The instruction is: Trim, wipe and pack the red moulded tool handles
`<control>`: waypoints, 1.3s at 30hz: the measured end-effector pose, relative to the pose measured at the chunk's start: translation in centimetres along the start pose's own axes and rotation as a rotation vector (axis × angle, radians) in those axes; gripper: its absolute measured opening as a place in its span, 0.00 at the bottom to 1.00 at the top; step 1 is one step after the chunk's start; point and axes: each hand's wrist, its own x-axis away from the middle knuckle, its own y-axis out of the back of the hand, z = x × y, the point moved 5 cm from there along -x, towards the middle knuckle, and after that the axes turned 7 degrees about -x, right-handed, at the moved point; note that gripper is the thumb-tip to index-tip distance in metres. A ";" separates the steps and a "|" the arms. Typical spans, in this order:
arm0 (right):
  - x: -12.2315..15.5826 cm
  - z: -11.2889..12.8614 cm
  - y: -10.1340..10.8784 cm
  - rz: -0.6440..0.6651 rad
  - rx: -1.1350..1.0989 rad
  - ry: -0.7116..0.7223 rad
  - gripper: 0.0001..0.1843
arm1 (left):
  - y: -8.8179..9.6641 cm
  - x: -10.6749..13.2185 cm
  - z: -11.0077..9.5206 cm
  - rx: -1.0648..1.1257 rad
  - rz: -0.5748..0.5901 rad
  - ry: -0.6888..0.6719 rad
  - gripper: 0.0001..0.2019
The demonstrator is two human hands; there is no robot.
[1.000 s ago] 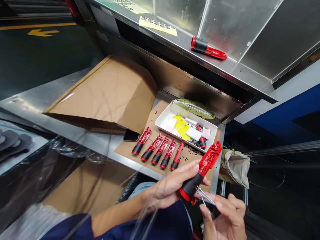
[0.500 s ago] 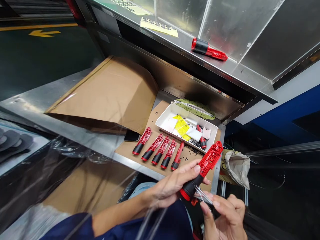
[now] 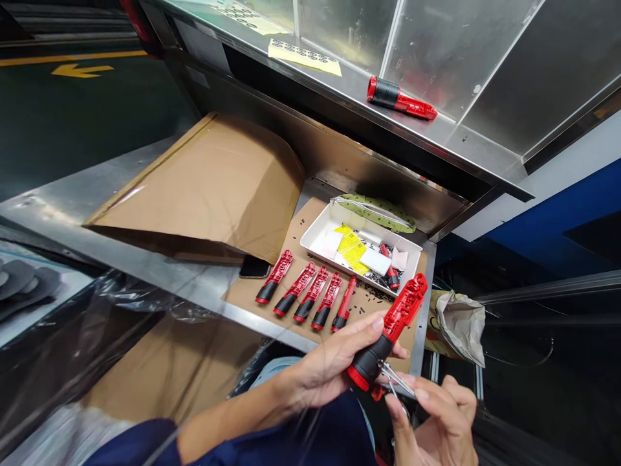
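I see the left hand (image 3: 327, 364) gripping a slanting red-and-black tube (image 3: 396, 322); the right hand (image 3: 439, 421) pinches a shiny tool (image 3: 400, 382) at the tube's black end.

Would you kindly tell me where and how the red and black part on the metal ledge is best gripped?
I'd grip the red and black part around its black barrel, probably coming from above and the near side. It lies lengthwise on the metal ledge, the barrel is its thick, rounded section, and metal panels rise close behind.
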 end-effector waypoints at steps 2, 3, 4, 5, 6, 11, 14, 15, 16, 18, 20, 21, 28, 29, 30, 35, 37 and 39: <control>0.0 0.2 -0.1 -0.009 -0.003 0.002 0.12 | 0.1 -0.1 0.1 0.011 0.004 -0.004 0.32; 0.0 0.2 -0.1 -0.015 -0.001 0.001 0.12 | 0.2 -0.2 0.2 0.018 0.001 -0.005 0.31; 0.1 0.1 -0.1 -0.018 0.003 0.000 0.12 | 0.2 -0.2 0.2 0.026 -0.005 -0.005 0.29; 0.1 0.1 -0.1 -0.003 0.003 0.012 0.12 | 0.2 -0.2 0.3 0.034 -0.011 -0.003 0.27; 0.2 0.0 -0.1 0.013 0.000 0.021 0.12 | 0.1 -0.2 0.3 0.040 -0.014 -0.001 0.26; 0.7 -0.5 1.1 -0.107 -0.034 0.011 0.13 | -0.4 -0.1 0.1 0.067 0.021 0.011 0.24; 0.7 -0.6 1.3 -0.100 -0.006 -0.018 0.14 | -0.3 0.0 0.1 0.061 0.006 0.024 0.23; 0.6 -0.6 1.1 -0.060 0.001 -0.009 0.14 | -0.2 0.0 0.2 0.054 -0.003 0.029 0.23; 0.6 -0.5 0.9 -0.020 0.005 0.016 0.15 | -0.1 0.0 0.3 0.049 -0.008 0.031 0.23; 0.5 -0.3 0.7 0.023 0.005 0.057 0.16 | 0.0 0.1 0.5 0.040 -0.009 0.027 0.22; 0.5 -0.2 0.5 0.034 0.006 0.066 0.16 | 0.0 0.1 0.7 0.027 -0.005 0.021 0.22; 0.6 0.0 0.4 0.025 0.004 0.052 0.15 | 0.0 0.1 0.7 0.018 -0.004 0.018 0.23; 0.7 0.6 0.2 -0.043 0.011 -0.037 0.11 | -0.6 0.4 0.1 -0.011 0.009 -0.005 0.32; 0.7 0.6 0.3 -0.023 0.014 -0.001 0.11 | -0.7 0.5 0.0 -0.020 0.008 -0.001 0.33; 0.8 0.5 0.5 -0.009 0.013 0.029 0.11 | -0.8 0.6 -0.1 -0.026 0.010 0.004 0.34; 1.2 -0.6 1.6 -0.048 -0.011 0.038 0.12 | -0.7 0.8 0.1 -0.020 0.022 0.002 0.34; 1.2 -0.5 1.5 -0.020 -0.001 0.050 0.13 | -0.5 0.8 0.4 -0.040 0.016 0.016 0.35; 1.0 -0.1 1.1 0.014 0.006 0.066 0.14 | -0.3 0.8 0.7 -0.053 0.009 0.027 0.36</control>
